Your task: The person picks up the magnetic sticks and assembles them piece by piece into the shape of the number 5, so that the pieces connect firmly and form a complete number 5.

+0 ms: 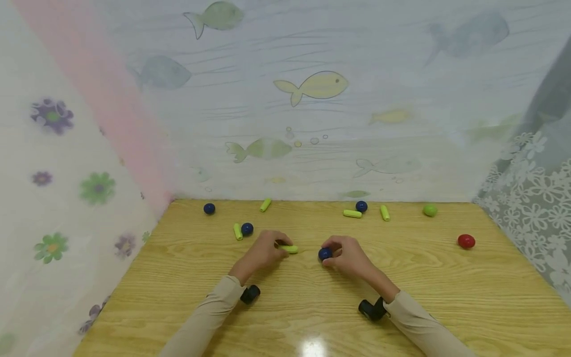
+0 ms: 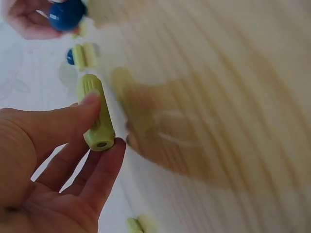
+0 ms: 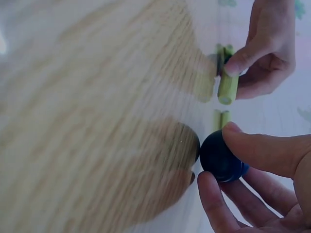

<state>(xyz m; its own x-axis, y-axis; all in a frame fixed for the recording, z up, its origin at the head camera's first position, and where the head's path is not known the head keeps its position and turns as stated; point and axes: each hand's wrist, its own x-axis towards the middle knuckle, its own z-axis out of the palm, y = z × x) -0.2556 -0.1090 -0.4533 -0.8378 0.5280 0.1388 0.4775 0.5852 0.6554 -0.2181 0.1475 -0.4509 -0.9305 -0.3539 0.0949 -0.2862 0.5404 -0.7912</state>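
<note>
Near the middle of the table, the left hand pinches a yellow-green rod between thumb and fingers. The left wrist view shows that rod has ridged sides and a small dark disc in its end. Across a short gap, the right hand grips a shiny dark blue ball, thumb on one side and fingertips on the other. In the right wrist view the ball is very close to the tabletop; whether it touches is unclear. The rod and ball are apart.
On the wooden table, another rod lies beside a blue ball. Farther back are a blue ball, rods and a second rod-and-ball pair. A green ball and red ball lie right.
</note>
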